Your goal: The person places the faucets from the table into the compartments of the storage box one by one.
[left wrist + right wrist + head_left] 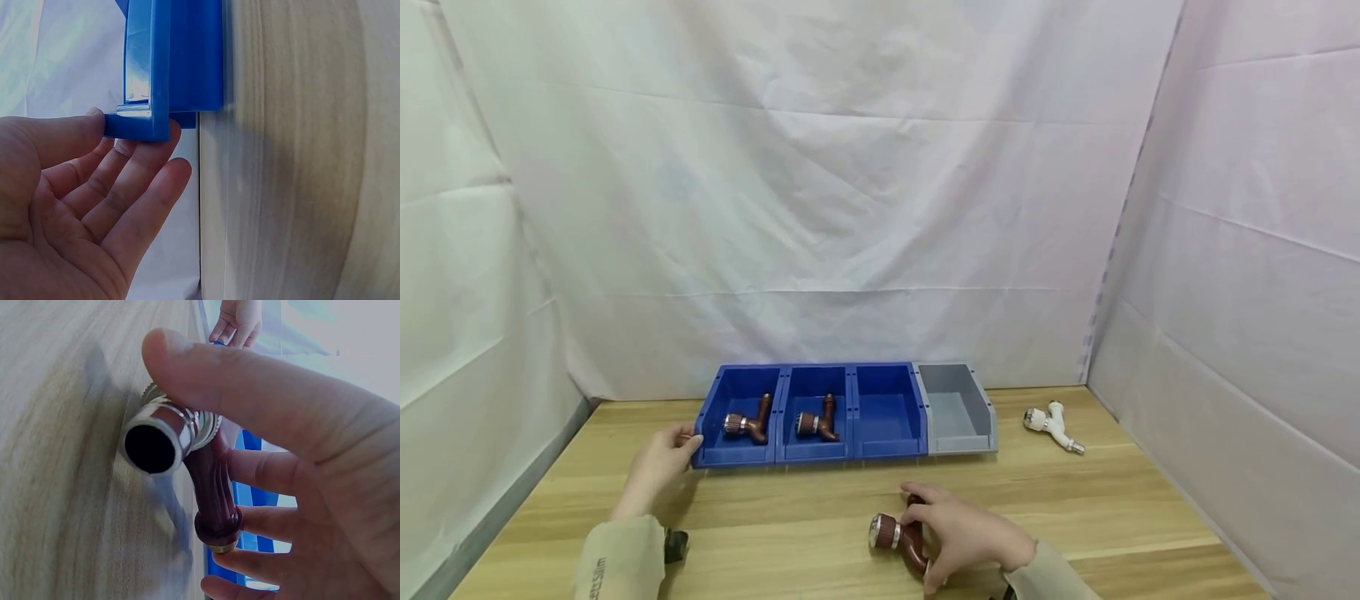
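Note:
My left hand (658, 467) is at the left end of a row of bins. Its thumb and fingers pinch the side edge of the leftmost blue bin (159, 69). Near the front of the table, my right hand (966, 529) grips a dark brown faucet (912, 548) with a ribbed, silver-trimmed knob. The right wrist view shows the thumb across the faucet near its open silver spout and the fingers along the brown body. Whether the faucet touches the table cannot be told. Similar brown faucets lie in the leftmost bin (737, 457) and the second blue bin (814, 452).
A third blue bin (891, 448) and a grey bin (962, 445) continue the row to the right, with no faucet inside. A white faucet (1057, 427) lies on the wooden table (1120, 500) right of the bins. White curtains (850, 208) surround the back and sides.

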Action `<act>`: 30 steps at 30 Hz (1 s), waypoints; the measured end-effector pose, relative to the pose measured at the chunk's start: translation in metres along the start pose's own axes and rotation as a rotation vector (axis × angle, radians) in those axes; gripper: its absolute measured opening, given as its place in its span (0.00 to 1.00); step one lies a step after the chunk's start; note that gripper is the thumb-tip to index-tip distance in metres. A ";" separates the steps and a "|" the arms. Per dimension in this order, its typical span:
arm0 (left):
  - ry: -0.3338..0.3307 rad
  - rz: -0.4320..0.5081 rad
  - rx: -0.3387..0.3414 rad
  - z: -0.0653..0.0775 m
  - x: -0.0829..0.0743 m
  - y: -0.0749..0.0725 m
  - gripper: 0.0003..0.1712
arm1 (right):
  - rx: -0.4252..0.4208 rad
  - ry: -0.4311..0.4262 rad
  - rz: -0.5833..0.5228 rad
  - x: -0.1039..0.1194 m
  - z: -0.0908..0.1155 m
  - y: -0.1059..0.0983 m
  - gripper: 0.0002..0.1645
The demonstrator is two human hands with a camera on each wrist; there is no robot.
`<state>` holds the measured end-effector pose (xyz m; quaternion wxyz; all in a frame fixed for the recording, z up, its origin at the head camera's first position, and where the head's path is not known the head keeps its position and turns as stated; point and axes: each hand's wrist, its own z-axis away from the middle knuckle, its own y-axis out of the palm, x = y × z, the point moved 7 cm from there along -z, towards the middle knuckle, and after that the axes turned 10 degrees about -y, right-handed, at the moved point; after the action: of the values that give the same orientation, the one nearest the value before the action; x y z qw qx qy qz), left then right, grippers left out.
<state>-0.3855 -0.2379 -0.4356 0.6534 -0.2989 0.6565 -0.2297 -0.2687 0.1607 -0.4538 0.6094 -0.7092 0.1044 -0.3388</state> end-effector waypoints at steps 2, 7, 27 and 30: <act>0.010 0.001 -0.006 0.000 -0.001 0.000 0.17 | -0.002 0.003 0.007 0.000 0.000 -0.001 0.42; 0.028 0.005 -0.010 0.002 -0.001 0.001 0.17 | 0.014 0.008 -0.007 -0.001 0.000 -0.002 0.41; 0.021 0.009 -0.014 0.001 0.002 0.000 0.16 | 0.001 0.023 0.022 0.002 0.000 -0.008 0.41; 0.008 0.009 -0.012 0.000 0.001 0.000 0.17 | 0.002 0.021 0.025 0.001 -0.001 -0.009 0.41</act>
<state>-0.3852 -0.2388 -0.4365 0.6499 -0.2989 0.6619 -0.2242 -0.2710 0.1618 -0.4448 0.6130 -0.7036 0.1193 -0.3389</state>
